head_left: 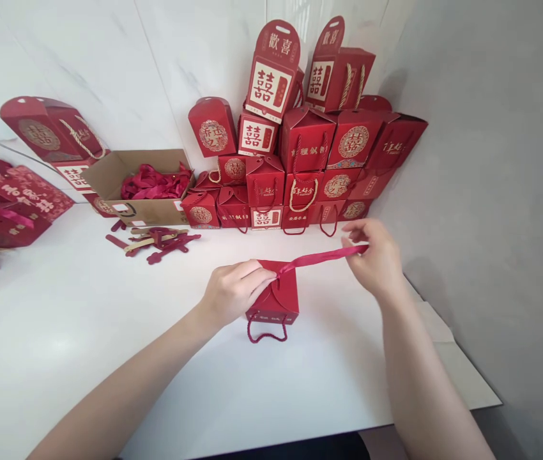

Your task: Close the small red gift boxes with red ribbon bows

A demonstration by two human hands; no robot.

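where left hand (237, 289) pinches, ribbon (319, 258) partly hidden

My view is bright and even, with a soft glare spot on the white desk (180, 370) at left and faint shadows right of my grip. The grey wall (501, 160) sits dimmer, the top right corner darkens, and the edges look stretched, wide-lens fashion.

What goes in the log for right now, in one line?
left hand: pinches ribbon at red box | right hand: holds ribbon out | behind: stacked boxes, carton with ribbon pile
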